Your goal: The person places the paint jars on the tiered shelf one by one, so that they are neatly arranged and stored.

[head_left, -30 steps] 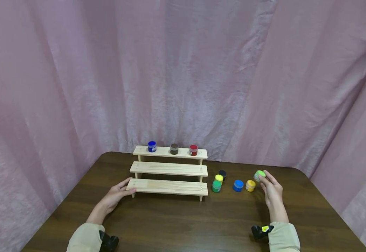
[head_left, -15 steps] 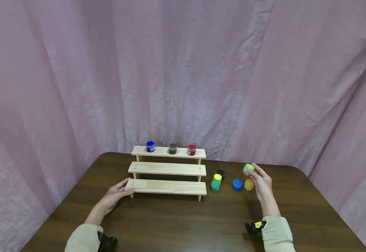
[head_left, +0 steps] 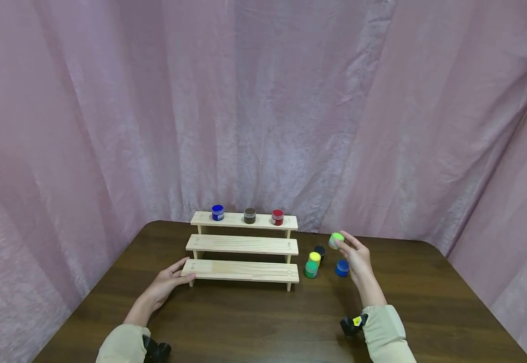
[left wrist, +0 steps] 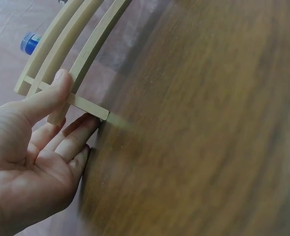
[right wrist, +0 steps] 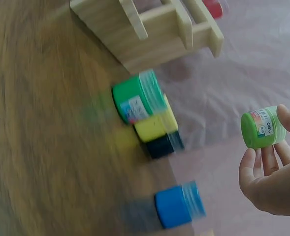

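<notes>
Jar point(right wrist: 262, 129) (lime-green cylinder) between right fingers point(right wrist: 269, 161)

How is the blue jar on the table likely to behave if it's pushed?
The blue jar is squat and upright, so it would probably slide before tipping. Being round, it could well roll if knocked over. It looks smooth-sided, so it may be slippery to pinch.

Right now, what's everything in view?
Curtain: 1, pink, background
Table: 1, brown, foreground
Stand: 1, pale wood, on table
Top-tier jars: 3, dark blue, brown, red, on stand
Table jars: 4, green, yellow, black, blue, right of stand
Held jar: 1, light green, above table
Yellowish sliver: 1, right-wrist view's bottom edge, unclear
Sleeves: 2, cream, on arms
Wrist devices: 2, black, at wrists
Left hand: 1, gripping stand's lower left
Right hand: 1, holding held jar
</notes>
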Motion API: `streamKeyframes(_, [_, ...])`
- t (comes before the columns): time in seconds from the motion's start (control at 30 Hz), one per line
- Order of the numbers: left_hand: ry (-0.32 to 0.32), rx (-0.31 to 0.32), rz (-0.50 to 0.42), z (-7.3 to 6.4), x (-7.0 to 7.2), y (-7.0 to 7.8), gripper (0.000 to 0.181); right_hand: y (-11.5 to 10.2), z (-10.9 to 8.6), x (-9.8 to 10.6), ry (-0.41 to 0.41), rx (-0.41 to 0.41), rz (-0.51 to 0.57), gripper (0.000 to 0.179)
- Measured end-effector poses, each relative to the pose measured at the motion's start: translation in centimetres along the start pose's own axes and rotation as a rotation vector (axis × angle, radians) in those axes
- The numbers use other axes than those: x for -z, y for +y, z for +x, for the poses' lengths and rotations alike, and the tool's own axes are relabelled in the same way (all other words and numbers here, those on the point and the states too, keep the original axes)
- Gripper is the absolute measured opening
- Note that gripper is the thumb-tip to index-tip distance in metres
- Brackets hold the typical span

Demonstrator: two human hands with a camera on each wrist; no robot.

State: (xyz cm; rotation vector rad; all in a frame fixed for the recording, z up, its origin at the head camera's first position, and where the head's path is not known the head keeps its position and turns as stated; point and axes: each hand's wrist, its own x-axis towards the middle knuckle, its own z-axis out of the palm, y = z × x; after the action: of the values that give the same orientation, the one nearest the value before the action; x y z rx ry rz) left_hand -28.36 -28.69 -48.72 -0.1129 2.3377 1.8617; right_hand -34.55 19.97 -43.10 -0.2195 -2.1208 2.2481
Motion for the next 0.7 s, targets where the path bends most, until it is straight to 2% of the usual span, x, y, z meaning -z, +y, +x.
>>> streamKeyframes(0.33, [0.0, 0.016, -0.006, 0.0, 0.2, 0.0, 0.081, -0.3, -0.1, -3.0, -0.077, 0.031, -0.039, 0.057])
streamKeyframes(0.7, [0.0, 0.002, -0.002, -0.2, -0.1, 0.1, 0.081, -0.8, -0.7, -6.2, -0.107, 0.09, -0.074, 0.051])
